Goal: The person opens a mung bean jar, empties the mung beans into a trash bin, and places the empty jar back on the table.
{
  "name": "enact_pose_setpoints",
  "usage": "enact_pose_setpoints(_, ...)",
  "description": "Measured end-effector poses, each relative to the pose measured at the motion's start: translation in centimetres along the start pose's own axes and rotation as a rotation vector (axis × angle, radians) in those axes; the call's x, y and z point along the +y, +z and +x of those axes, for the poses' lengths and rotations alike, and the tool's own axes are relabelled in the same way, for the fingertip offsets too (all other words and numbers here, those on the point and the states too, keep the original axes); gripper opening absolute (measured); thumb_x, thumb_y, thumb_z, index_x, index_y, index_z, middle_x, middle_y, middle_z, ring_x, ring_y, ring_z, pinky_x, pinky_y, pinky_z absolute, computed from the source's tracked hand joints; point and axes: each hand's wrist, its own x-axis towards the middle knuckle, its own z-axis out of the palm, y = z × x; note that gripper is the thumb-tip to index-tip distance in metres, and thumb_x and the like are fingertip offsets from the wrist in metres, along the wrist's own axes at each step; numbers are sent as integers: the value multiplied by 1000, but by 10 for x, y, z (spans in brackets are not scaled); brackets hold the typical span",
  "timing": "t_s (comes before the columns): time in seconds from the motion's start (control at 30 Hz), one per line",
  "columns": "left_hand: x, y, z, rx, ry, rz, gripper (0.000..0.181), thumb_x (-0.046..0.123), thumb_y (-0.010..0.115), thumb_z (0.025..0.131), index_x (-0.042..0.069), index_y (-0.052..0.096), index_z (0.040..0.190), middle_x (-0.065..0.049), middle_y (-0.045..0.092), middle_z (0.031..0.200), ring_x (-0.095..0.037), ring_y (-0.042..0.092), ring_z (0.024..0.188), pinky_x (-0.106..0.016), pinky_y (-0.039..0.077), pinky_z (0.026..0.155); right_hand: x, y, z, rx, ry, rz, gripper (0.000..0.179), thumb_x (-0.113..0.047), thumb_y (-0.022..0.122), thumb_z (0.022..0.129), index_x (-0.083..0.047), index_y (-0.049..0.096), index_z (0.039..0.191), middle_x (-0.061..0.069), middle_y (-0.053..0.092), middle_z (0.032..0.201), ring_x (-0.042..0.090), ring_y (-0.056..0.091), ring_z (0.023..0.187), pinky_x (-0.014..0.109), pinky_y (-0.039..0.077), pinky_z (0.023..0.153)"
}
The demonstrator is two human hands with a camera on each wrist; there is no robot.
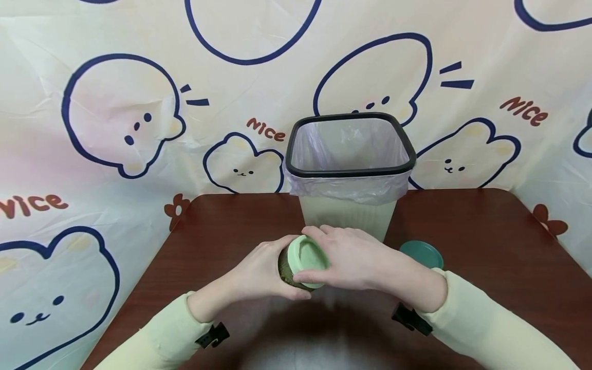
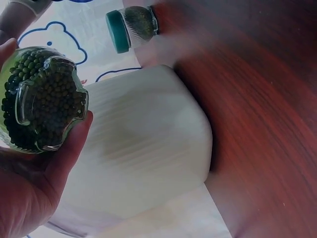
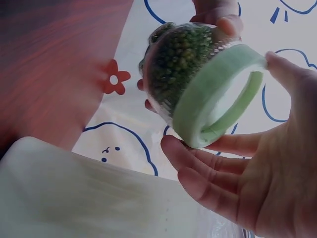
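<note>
A clear jar (image 1: 284,271) of small round green beans is held up in front of the bin, tilted so its light green lid (image 1: 312,260) faces right and up. My left hand (image 1: 260,268) wraps round the jar's body. The left wrist view shows the jar's glass base (image 2: 57,101) with the beans behind it. My right hand (image 1: 353,258) grips the lid's rim between thumb and fingers. In the right wrist view the lid (image 3: 213,99) sits on the jar's mouth, and the thumb touches its upper edge.
A pale bin (image 1: 349,210) with a black rim and a thin purplish liner stands on the dark red-brown table (image 1: 222,226), just beyond my hands. Right of it stands another jar with a teal lid (image 1: 422,254), partly behind my right forearm. A cartoon-print cloth (image 1: 240,92) hangs behind.
</note>
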Motion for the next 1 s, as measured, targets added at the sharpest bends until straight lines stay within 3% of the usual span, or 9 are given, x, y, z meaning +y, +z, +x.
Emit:
enact_pose_setpoints(0.33, -1, 0, -3, -8, -22, 22, 83, 47, 89, 60, 18, 53, 130, 14, 61, 100, -4, 58, 87, -27, 50, 75, 1, -6, -4, -48, -119, 81, 81, -54, 71, 82, -15, 40, 146, -2, 52, 125, 14, 58, 96, 31, 49, 81)
enact_pose_setpoints(0.47, -2, -1, -5, -8, -18, 0, 84, 46, 89, 61, 17, 51, 131, 13, 61, 100, -5, 58, 87, -27, 50, 75, 1, -7, -4, -54, -187, 72, 82, -45, 77, 80, -19, 38, 147, -2, 48, 133, 13, 58, 98, 32, 50, 81)
enact_pose_setpoints(0.6, -2, -1, -5, -2, -9, -12, 85, 45, 89, 62, 17, 50, 131, 13, 60, 99, -5, 58, 87, -27, 50, 74, 1, -6, -4, -29, -252, 44, 89, -46, 80, 77, -23, 35, 150, 0, 43, 142, 16, 56, 109, 35, 51, 83)
enact_pose_setpoints(0.7, -2, -1, -5, 8, 2, -6, 83, 45, 89, 61, 18, 51, 129, 13, 61, 98, -4, 58, 86, -27, 50, 74, -1, -6, -4, 5, -244, 24, 91, -57, 75, 77, -24, 34, 151, -1, 39, 145, 18, 54, 116, 36, 51, 85)
enact_pose_setpoints(0.83, -1, -2, -5, 13, -1, -6, 82, 47, 89, 61, 19, 52, 129, 14, 61, 97, -4, 58, 85, -27, 50, 73, -4, -7, -3, 40, -168, 3, 87, -70, 62, 80, -26, 36, 150, -2, 39, 145, 18, 54, 116, 37, 50, 86)
enact_pose_setpoints(1.0, -1, -3, -6, 9, -5, -19, 82, 47, 89, 62, 18, 52, 129, 15, 61, 98, -4, 58, 86, -27, 50, 74, -8, -8, 0, 33, -98, 2, 84, -74, 54, 82, -25, 39, 149, 0, 45, 140, 19, 55, 114, 37, 50, 84)
